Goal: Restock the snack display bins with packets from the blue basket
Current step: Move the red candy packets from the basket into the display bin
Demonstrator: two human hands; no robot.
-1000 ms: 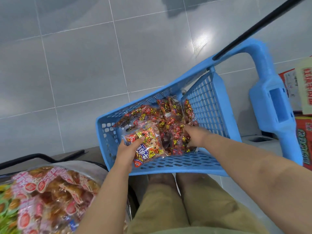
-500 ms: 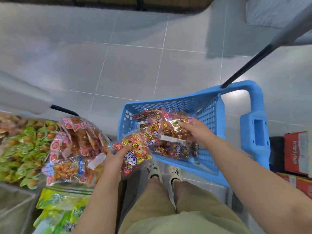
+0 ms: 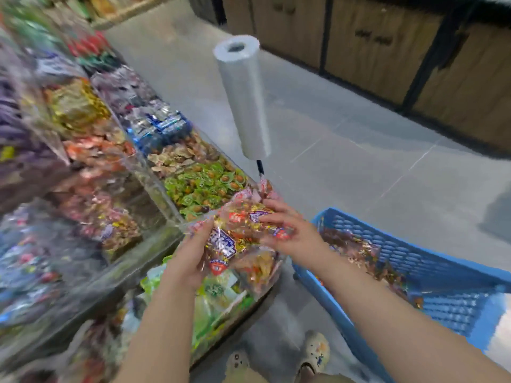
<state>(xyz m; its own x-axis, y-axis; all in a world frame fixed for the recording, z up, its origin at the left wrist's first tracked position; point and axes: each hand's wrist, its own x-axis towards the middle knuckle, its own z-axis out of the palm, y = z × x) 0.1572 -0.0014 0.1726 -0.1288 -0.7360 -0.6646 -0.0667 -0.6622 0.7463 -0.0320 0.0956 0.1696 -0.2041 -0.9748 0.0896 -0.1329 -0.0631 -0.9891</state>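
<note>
A roll of plastic bags (image 3: 243, 98) on a dark pole stands just beside the display bins (image 3: 204, 186), which are blurred by motion. Half a second ago the packets (image 3: 235, 239) were over the blue basket (image 3: 414, 261); now they hang above the front bin, left of it. The left hand (image 3: 190, 261) cups them from below with its grip pinching the wrapper, and the right hand (image 3: 287, 233) seemingly curls over the top.

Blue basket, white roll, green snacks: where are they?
blue basket (image 3: 425, 257): head view, mesh wall.
white roll (image 3: 244, 98): head view, its side.
green snacks (image 3: 204, 186): head view, pile's middle.
</note>
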